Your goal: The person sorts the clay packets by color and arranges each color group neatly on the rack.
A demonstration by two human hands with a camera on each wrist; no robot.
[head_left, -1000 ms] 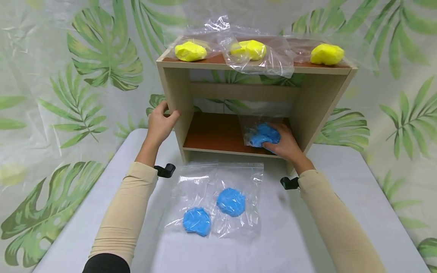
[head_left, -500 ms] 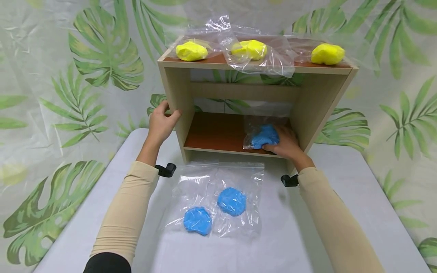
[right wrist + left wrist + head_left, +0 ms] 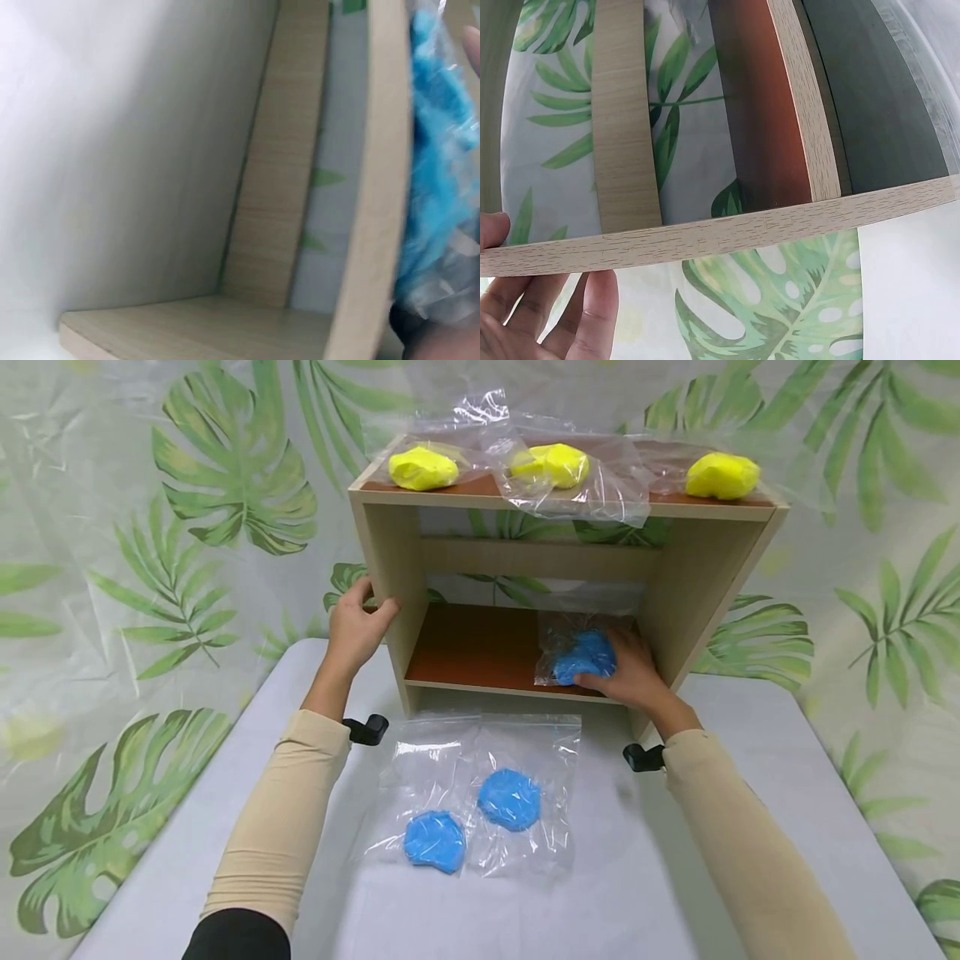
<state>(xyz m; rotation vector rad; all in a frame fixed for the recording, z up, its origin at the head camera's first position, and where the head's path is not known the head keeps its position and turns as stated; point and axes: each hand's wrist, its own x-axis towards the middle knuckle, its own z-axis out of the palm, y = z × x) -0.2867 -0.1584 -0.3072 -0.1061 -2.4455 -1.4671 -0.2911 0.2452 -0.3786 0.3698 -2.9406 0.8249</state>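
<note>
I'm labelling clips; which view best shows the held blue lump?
The head view: most of the blue lump shows; the right hand covers some. The right wrist view has a blurred part, cut off; the left wrist view, none.

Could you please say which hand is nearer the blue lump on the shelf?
Right: the right hand holds the blue lump; the left hand, across the shelf, holds the left panel.

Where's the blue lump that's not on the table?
In the head view, the blue lump is on the lower shelf's right part, in the right grip, near the right side wall.
</note>
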